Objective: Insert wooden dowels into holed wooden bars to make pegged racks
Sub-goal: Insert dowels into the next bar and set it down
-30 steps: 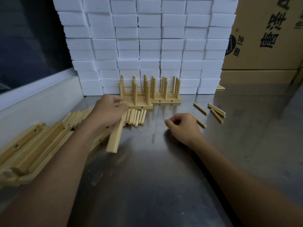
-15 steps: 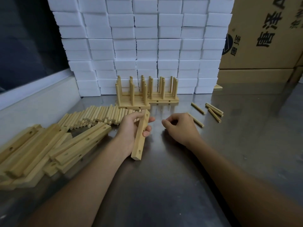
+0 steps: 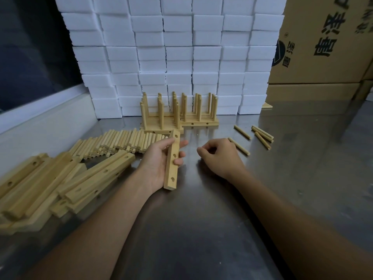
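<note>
My left hand (image 3: 156, 164) grips a holed wooden bar (image 3: 172, 171) just above the steel table (image 3: 201, 229). The bar points away from me and three holes on its top face show. My right hand (image 3: 220, 158) rests on the table to the right of the bar, fingers loosely curled, with nothing seen in it. One dowel (image 3: 241, 148) lies just behind that hand. A row of loose dowels (image 3: 121, 142) lies to the left of the bar. Finished pegged racks (image 3: 161, 129) stand behind.
A heap of holed bars (image 3: 60, 178) lies at the left edge. A few loose dowels (image 3: 262, 136) are at the right rear. A wall of white foam blocks (image 3: 177, 53) and cardboard boxes (image 3: 323, 41) close off the back.
My left hand has carried the bar from the heap at the left to the middle and turned its holed face up. My right hand has stayed put.
</note>
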